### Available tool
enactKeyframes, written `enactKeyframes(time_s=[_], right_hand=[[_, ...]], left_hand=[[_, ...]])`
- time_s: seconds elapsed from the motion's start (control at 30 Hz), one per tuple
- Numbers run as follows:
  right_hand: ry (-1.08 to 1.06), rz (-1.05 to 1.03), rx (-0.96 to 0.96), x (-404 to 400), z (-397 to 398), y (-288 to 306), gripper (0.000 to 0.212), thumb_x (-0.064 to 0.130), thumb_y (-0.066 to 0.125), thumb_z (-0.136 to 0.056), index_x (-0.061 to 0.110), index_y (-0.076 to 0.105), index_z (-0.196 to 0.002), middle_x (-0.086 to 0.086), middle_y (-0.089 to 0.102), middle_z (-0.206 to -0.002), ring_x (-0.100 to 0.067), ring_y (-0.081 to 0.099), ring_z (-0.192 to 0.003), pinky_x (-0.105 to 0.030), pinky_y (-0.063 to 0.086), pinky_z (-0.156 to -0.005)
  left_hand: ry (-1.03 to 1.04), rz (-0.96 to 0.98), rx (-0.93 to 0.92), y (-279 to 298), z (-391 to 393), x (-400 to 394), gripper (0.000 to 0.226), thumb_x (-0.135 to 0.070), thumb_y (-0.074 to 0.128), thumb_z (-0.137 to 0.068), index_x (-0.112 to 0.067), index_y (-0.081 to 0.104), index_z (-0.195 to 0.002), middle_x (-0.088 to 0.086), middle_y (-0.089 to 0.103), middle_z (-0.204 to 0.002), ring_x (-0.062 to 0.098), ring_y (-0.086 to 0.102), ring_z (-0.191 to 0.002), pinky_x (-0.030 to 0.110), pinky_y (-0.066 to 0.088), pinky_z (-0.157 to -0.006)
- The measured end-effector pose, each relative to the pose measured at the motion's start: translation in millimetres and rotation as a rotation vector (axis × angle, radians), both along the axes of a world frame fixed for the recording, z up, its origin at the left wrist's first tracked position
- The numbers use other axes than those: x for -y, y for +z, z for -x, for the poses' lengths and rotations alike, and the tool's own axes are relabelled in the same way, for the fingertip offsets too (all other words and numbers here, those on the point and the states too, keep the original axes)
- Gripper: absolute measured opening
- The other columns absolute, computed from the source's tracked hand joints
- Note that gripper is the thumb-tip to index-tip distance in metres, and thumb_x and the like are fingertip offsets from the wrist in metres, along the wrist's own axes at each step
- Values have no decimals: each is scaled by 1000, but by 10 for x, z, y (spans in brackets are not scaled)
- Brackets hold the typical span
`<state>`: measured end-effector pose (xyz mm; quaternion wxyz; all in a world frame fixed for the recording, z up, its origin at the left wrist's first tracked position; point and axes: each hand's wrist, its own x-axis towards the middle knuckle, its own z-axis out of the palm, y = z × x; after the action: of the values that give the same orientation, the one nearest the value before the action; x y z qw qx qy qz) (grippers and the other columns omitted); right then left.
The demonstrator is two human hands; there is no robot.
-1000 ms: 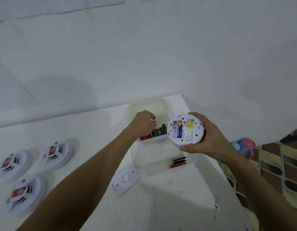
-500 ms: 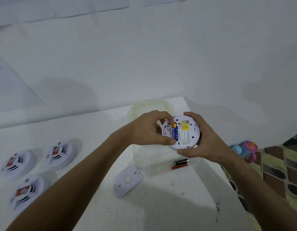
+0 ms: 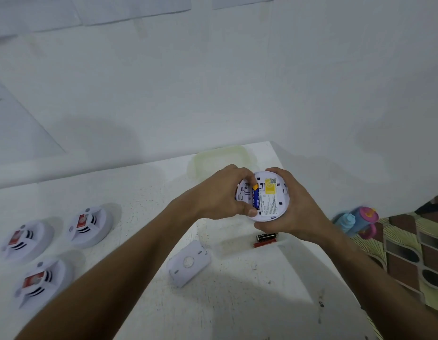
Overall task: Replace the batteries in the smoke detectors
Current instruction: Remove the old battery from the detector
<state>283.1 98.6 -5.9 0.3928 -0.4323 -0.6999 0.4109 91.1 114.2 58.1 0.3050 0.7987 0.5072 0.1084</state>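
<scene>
1. Since a second ago the left hand (image 3: 220,192) has left the battery box and come onto the smoke detector (image 3: 267,196), where its curled fingers now pinch a blue battery (image 3: 255,198) sitting in the open back.
2. The right hand (image 3: 290,209) cups the round, smooth white plastic detector from its right side, fingers wrapped round the rim; a yellow label and fine print show on its back.
3. Just below the hands two loose cylindrical batteries (image 3: 266,239), one black and one red, lie side by side on the speckled white worktop (image 3: 225,303).
4. Below the left hand lies a flat white mounting plate (image 3: 188,262) with a round centre hole.
5. Far left of the hands sit three domed white detectors (image 3: 90,224) with slotted vents and red stickers.
6. Beyond the hands rests a translucent, rounded-rectangular lid (image 3: 220,155).
</scene>
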Motion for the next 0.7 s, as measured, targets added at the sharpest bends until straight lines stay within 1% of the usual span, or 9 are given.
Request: enactKeyframes(time_s=[0.07,0.2,0.27,0.37,0.43,0.5,0.57,0.63,0.7], right_hand=[[15,-15,41,-11,-16,-12,89,46,81,-48,28,45,-127,8,60,-115,-12,61,-105,-23,52,-89],[25,-22,68,-24,-34,-46,94,44,82,-49,17,46,-131,2,61,-116,-16,61,-105,-28,52,-90],[20,-22,67,-34,-40,-73,92,38,86,-50,18,46,-130,3,61,-115,-17,62,-104,-29,53,-89],[4,-28,51,-51,-71,-97,88,25,89,-51,23,47,-128,7,61,-114,-13,61,-103,-25,55,-84],[-2,-17,34,-54,-69,-106,87,22,89,-51,25,47,-127,8,62,-112,-10,62,-101,-21,54,-80],[-5,-6,18,-51,-33,-114,87,23,89,-52,22,47,-129,8,62,-111,-9,63,-99,-18,53,-78],[-6,-12,16,-57,7,-145,85,24,87,-54,21,47,-129,6,62,-111,-10,62,-99,-17,52,-81],[-28,-20,2,-57,13,-147,81,26,87,-55,28,48,-125,8,62,-110,-10,62,-99,-18,52,-83],[-43,-27,12,-61,-37,-124,80,32,87,-54,33,47,-123,11,62,-109,-11,63,-100,-20,53,-83]], left_hand=[[3,20,4,-43,-9,4,52,-30,82,-74,-27,48,-112,-5,41,-109,13,51,-98,22,48,-83],[1,36,-31,-88,-45,17,53,-28,81,-76,-24,42,-112,-5,38,-111,14,50,-99,24,49,-83],[5,30,-36,-95,-56,5,52,-27,81,-76,-23,41,-109,-4,38,-111,14,51,-98,24,50,-80],[18,17,-1,-112,-49,6,48,-27,80,-77,-23,38,-101,-3,42,-109,8,49,-85,17,41,-64],[31,14,39,-135,-65,25,46,-29,78,-80,-23,37,-101,-2,45,-112,8,51,-85,14,38,-61],[65,-68,102,-160,-111,42,37,-32,72,-84,-23,40,-100,-3,44,-109,9,50,-87,11,39,-63],[103,-233,141,-181,-150,41,22,-32,65,-90,-22,45,-93,-4,45,-102,10,50,-84,9,39,-66],[116,-333,144,-191,-173,21,16,-29,63,-92,-21,50,-89,-3,54,-94,13,54,-83,19,44,-72],[189,-281,228,-178,-170,-17,14,-27,68,-89,-21,55,-88,-4,61,-84,14,59,-81,28,51,-73]])
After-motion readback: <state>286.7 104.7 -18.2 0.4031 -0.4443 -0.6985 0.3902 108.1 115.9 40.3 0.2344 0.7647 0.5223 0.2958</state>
